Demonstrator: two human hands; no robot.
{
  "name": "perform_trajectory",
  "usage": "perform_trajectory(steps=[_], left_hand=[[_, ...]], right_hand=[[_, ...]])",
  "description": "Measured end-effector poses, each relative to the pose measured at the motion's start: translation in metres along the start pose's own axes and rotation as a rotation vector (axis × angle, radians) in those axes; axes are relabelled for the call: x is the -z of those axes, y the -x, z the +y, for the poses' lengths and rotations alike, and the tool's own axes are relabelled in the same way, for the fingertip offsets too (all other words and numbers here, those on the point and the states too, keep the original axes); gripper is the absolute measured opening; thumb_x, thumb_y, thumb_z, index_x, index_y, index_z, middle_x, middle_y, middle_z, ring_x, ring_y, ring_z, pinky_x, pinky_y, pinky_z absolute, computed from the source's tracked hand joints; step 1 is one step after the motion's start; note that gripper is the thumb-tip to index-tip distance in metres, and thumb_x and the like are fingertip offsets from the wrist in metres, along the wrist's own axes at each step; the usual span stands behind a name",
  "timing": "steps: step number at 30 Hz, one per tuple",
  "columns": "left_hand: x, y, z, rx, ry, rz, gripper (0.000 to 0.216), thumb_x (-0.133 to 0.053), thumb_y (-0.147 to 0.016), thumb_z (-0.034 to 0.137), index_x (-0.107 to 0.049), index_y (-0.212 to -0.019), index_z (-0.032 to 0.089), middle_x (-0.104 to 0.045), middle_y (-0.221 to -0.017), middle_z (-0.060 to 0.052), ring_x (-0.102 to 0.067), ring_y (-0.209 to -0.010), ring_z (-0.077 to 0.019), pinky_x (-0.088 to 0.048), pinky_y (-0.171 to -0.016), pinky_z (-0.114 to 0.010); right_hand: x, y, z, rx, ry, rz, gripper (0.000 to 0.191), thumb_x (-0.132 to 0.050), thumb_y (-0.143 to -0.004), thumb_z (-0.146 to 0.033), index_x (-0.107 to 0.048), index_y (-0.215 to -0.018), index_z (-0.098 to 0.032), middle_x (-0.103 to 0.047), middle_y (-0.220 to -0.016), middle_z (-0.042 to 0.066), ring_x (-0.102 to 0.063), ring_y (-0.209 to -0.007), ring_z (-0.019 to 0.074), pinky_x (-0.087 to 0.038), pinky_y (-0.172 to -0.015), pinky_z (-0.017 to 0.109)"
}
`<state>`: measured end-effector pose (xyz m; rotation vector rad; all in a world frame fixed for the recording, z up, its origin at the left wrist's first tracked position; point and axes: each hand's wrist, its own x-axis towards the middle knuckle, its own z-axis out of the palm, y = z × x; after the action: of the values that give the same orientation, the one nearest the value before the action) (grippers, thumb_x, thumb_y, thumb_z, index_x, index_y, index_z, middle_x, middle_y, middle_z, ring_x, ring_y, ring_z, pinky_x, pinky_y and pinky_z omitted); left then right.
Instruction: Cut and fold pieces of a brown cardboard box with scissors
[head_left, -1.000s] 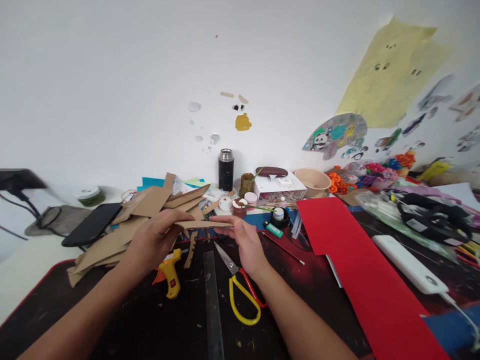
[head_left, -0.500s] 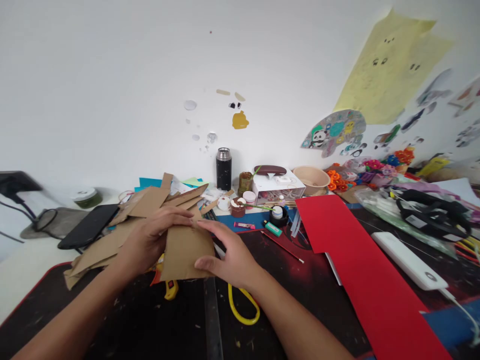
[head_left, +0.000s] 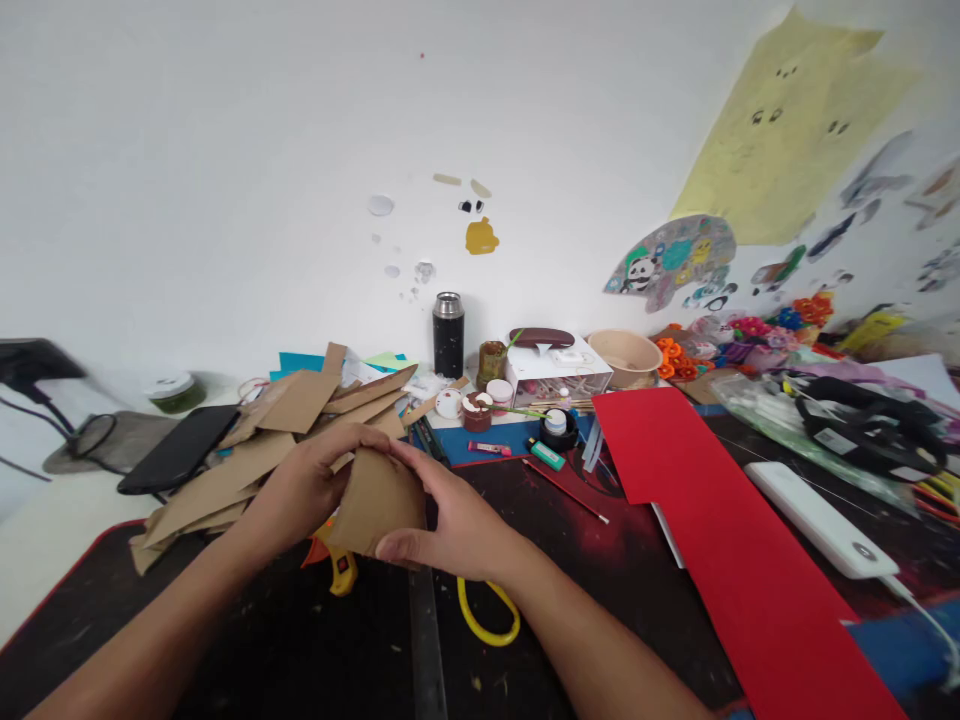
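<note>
A small piece of brown cardboard [head_left: 379, 500] is held between my two hands above the dark mat, bowed into a curve. My left hand [head_left: 319, 475] is closed on its left and far edge, fingertips at the top. My right hand [head_left: 454, 505] grips the right side, with the thumb across the near face and the fingers at the far edge. Beneath lie a yellow-and-orange cutter [head_left: 343, 572], a metal ruler [head_left: 426, 640] and a yellow loop handle [head_left: 487, 625], probably of scissors, its other end hidden under my right hand.
Cardboard scraps [head_left: 247, 465] are piled at the left beside a black phone-like slab [head_left: 180, 450]. A black flask [head_left: 448, 340] stands by the wall. Red card [head_left: 697, 520] and a white power bank [head_left: 817, 520] lie at the right. A pencil [head_left: 566, 490] and a green glue stick [head_left: 546, 455] lie mid-table.
The cardboard has gone from nearly flat to more curved and tilted, its left edge swinging right. Both hands have drawn slightly closer around it.
</note>
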<state>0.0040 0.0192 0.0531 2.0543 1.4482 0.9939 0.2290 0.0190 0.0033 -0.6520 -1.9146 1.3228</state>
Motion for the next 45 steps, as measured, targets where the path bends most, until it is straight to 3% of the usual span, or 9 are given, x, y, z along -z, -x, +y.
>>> perform_trajectory(steps=[8,15,23,31,37,41,45], left_hand=[[0.004,-0.002,-0.001,0.088,-0.039,-0.06,0.027,-0.059,-0.073,0.027,-0.075,-0.095,0.025,-0.083,-0.097,-0.007,-0.076,-0.088,-0.0294,-0.058,-0.079,-0.036],[0.004,-0.001,-0.01,0.087,-0.101,-0.111,0.024,-0.054,-0.083,0.029,-0.071,-0.099,0.025,-0.079,-0.09,-0.002,-0.072,-0.083,-0.0257,-0.053,-0.076,-0.033],[0.006,-0.001,-0.005,0.088,-0.078,-0.164,0.019,-0.055,-0.086,0.035,-0.07,-0.092,0.025,-0.079,-0.09,-0.003,-0.074,-0.087,-0.0292,-0.056,-0.076,-0.035],[-0.005,0.002,-0.014,0.184,0.099,-0.017,0.045,-0.07,-0.085,0.059,-0.073,-0.116,0.025,-0.082,-0.112,-0.008,-0.076,-0.1,-0.034,-0.06,-0.088,-0.043],[-0.011,0.003,-0.011,0.203,0.196,0.017,0.053,-0.07,-0.086,0.064,-0.073,-0.122,0.025,-0.08,-0.122,-0.01,-0.074,-0.108,-0.0356,-0.059,-0.095,-0.048],[-0.005,0.0,-0.006,0.25,0.248,0.018,0.069,-0.066,-0.082,0.079,-0.074,-0.124,0.024,-0.081,-0.12,-0.012,-0.073,-0.11,-0.0377,-0.061,-0.092,-0.047],[0.004,0.0,-0.005,0.341,0.411,-0.011,0.081,-0.049,-0.088,0.086,-0.07,-0.135,0.023,-0.077,-0.131,-0.015,-0.073,-0.114,-0.0382,-0.063,-0.09,-0.048]], right_hand=[[-0.001,-0.001,0.001,0.064,-0.253,-0.067,0.092,-0.076,-0.088,-0.069,-0.04,-0.165,-0.034,-0.043,-0.169,0.01,-0.042,-0.155,0.0326,-0.037,-0.126,0.05],[0.0,-0.001,-0.004,-0.04,-0.46,-0.125,0.092,-0.068,-0.088,-0.078,-0.046,-0.162,-0.029,-0.042,-0.169,0.014,-0.043,-0.155,0.0357,-0.038,-0.124,0.052],[-0.001,-0.003,-0.006,-0.136,-0.516,-0.12,0.091,-0.079,-0.083,-0.073,-0.052,-0.156,-0.028,-0.052,-0.16,0.013,-0.052,-0.146,0.0348,-0.048,-0.116,0.05],[0.0,-0.004,0.001,-0.168,-0.636,-0.046,0.081,-0.081,-0.083,-0.071,-0.059,-0.147,-0.027,-0.059,-0.147,0.011,-0.062,-0.132,0.0317,-0.057,-0.105,0.05],[-0.001,-0.005,0.001,-0.169,-0.6,0.001,0.084,-0.081,-0.08,-0.074,-0.06,-0.145,-0.024,-0.061,-0.143,0.012,-0.062,-0.129,0.0327,-0.059,-0.102,0.049],[-0.002,-0.005,-0.002,-0.101,-0.526,0.045,0.082,-0.08,-0.083,-0.072,-0.058,-0.146,-0.024,-0.063,-0.145,0.012,-0.06,-0.135,0.033,-0.051,-0.113,0.048],[0.002,-0.003,-0.003,-0.032,-0.198,0.136,0.084,-0.081,-0.087,-0.063,-0.05,-0.156,-0.025,-0.057,-0.157,0.014,-0.054,-0.144,0.0339,-0.043,-0.12,0.051]])
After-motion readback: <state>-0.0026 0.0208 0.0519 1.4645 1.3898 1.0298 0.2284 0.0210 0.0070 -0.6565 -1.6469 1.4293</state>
